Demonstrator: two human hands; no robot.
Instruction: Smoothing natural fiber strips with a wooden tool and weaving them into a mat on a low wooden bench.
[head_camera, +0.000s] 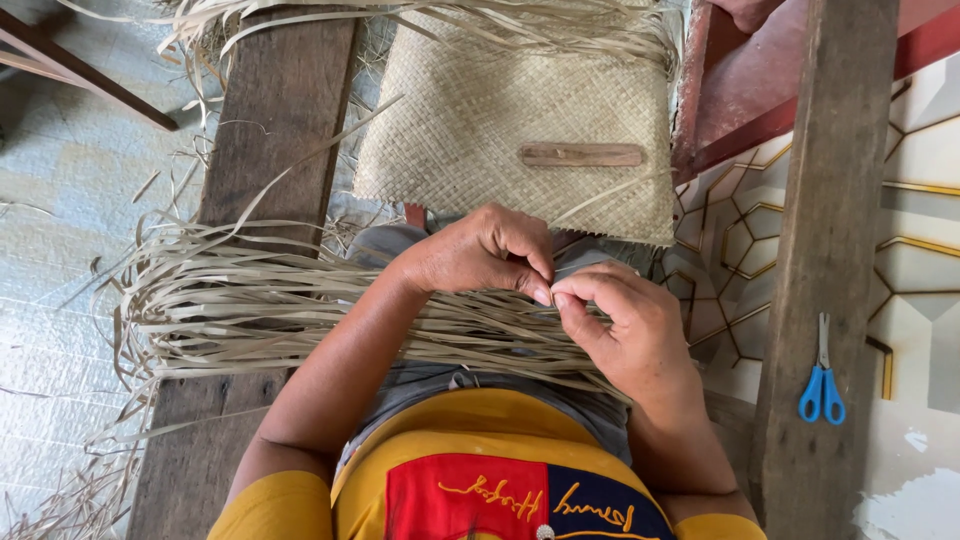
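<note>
Head view, looking straight down over the lap. Both hands meet at the middle of a loose bundle of pale tan, flat dried-leaf strips (300, 310) lying across the knees and fanning out to the person's left over a weathered grey wooden plank (270, 130).

Left hand (480, 252): fingers curled, thumb and forefinger closed together on what looks like a single strip at the point where the two hands touch. Right hand (625, 330): thumb and forefinger likewise pinched shut on the same spot, the other fingers folded loosely beneath. Fingertips of the two hands are touching.

Handling, as judged: the strips look very light, thin and springy, bending easily along their length but likely to crease or split if folded sharply. Dry surface, probably not slippery, though one narrow strip gives little to grip. A fingertip pinch near the working end seems the sensible hold; the bundle itself would need gathering, as loose ends stray everywhere.

Appearance: long, ribbon-like, straw-coloured, ends frayed and curling, some scattered onto the floor at the person's left.

Nearby: a finished square of plaited straw-coloured matting (500, 110) just beyond the hands, with a small flat brown wooden stick (582, 154) resting on it. A pair of blue-handled scissors (822, 375) lies well apart on a second plank at the person's right.
</note>
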